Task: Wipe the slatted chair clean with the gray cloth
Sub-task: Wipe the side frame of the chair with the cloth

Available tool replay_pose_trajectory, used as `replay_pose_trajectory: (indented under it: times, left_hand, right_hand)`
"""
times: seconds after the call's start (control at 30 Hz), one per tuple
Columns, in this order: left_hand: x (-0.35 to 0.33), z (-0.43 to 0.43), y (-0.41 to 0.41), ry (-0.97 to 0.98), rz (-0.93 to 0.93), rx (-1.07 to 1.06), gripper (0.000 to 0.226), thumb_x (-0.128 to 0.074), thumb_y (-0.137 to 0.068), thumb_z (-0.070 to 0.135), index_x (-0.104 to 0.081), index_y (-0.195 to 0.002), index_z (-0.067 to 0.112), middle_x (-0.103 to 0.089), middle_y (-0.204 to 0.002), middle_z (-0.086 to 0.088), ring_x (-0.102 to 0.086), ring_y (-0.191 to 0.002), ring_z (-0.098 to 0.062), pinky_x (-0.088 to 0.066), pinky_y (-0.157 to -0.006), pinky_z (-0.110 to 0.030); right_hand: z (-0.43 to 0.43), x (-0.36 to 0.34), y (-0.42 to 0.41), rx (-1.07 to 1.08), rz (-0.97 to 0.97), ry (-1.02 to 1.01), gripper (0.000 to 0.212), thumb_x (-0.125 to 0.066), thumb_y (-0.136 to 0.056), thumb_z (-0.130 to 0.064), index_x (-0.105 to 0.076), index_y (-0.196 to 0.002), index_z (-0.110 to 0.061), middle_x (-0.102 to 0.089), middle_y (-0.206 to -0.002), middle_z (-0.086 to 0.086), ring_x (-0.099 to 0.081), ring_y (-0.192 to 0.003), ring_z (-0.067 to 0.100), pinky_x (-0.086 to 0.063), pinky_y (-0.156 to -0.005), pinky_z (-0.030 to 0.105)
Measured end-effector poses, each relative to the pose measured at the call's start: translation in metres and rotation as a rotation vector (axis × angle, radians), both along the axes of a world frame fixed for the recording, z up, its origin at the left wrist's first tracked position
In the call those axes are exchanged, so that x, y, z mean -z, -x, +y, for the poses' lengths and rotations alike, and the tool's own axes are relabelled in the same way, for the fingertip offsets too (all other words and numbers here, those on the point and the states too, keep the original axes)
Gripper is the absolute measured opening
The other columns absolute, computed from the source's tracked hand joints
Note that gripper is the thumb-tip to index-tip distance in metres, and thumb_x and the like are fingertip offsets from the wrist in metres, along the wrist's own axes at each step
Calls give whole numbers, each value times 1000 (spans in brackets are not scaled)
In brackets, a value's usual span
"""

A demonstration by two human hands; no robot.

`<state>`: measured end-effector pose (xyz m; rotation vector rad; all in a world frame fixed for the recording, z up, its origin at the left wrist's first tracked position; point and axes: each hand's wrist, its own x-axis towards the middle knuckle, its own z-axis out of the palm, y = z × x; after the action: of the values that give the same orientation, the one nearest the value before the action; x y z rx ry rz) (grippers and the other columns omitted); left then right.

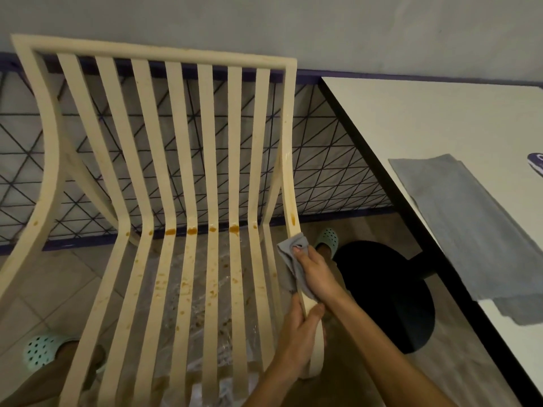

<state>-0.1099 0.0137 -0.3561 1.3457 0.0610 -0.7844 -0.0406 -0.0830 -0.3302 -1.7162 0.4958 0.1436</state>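
1 rail at a time: with left hand [296, 333] clamped round the chair [188, 54] frame, drag the cloth [289, 254] bunched in right hand [314, 274] upward, pressing through orange drips [293, 220].

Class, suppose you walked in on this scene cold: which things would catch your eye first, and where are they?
First, the cream slatted chair filling the left, with orange-brown stains along the bend of its slats. Next, at its right rail, the right hand presses a gray cloth on the frame while the left hand grips the rail below. A second gray cloth lies on the white table, right.
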Motion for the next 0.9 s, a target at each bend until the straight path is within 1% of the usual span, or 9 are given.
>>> replay_pose_trajectory:
  times: [0.1,0.17,0.27,0.33,0.4,0.47,0.63,0.73,0.9]
  left_hand:
    - [2,-1,0,10,29,-13,65,-59,-73,62,-43,-133,42,-57,-127,-20,-52,-117,-45,-42,-100,-56]
    - [2,-2,-1,3,62,1,67,-62,-72,65,-49,-129,32,-55,-121,-31,-51,-112,-53,-42,-97,-60]
    - [0,2,-9,27,152,-6,54,-57,-84,60,-55,-113,14,-64,-83,-24,-65,-76,-40,-52,-74,-48]
    - [-1,3,-17,60,165,5,38,-49,-96,46,-55,-104,9,-63,-67,-15,-63,-60,-31,-54,-63,-41]
    - [-5,3,-23,58,123,1,26,-47,-100,37,-55,-104,13,-64,-67,-15,-64,-60,-31,-57,-65,-46]
    - [-8,3,-25,48,97,-22,20,-47,-100,35,-56,-105,18,-64,-67,-13,-65,-62,-31,-57,-68,-51]
    - [-5,-2,-18,36,69,-32,21,-41,-102,34,-51,-112,19,-61,-61,-7,-62,-52,-23,-54,-52,-34]
    - [-5,-4,-16,32,48,-54,21,-38,-103,31,-53,-112,18,-60,-60,-7,-60,-49,-22,-52,-49,-32]
    - [-7,-5,-15,49,65,-74,23,-40,-103,34,-52,-118,22,-59,-57,-6,-59,-46,-21,-51,-46,-31]
  right_hand:
    - [-4,1,5,-68,-2,-14,15,-44,-101,-27,-58,-103,-21,-65,-95,-3,-63,-92,11,-48,-84,23]
    - [-6,-1,3,-79,12,7,16,-46,-101,-30,-58,-101,-20,-65,-98,2,-63,-95,15,-48,-85,28]
    - [-8,-5,-9,-78,59,102,30,-42,-102,-35,-62,-97,-14,-67,-94,7,-63,-89,17,-48,-80,30]
    - [-6,-9,-19,-55,88,145,46,-38,-102,-38,-65,-104,-1,-68,-100,19,-65,-95,27,-50,-85,40]
    - [-6,-10,-27,-30,96,138,49,-38,-102,-39,-65,-108,2,-68,-107,23,-64,-103,30,-49,-91,41]
    - [-5,-12,-32,-11,76,115,46,-39,-102,-37,-65,-109,1,-68,-106,21,-64,-100,27,-48,-86,34]
    - [-3,-7,-18,-5,-4,1,18,-45,-102,-25,-56,-101,-11,-62,-88,2,-60,-76,5,-47,-65,10]
    - [-7,1,-9,-34,-17,-45,16,-49,-99,-24,-55,-109,-12,-64,-92,0,-62,-79,4,-48,-67,11]
    - [-8,-8,-26,-67,23,186,27,-45,-101,-36,-56,-106,-12,-63,-94,1,-60,-86,11,-45,-65,14]
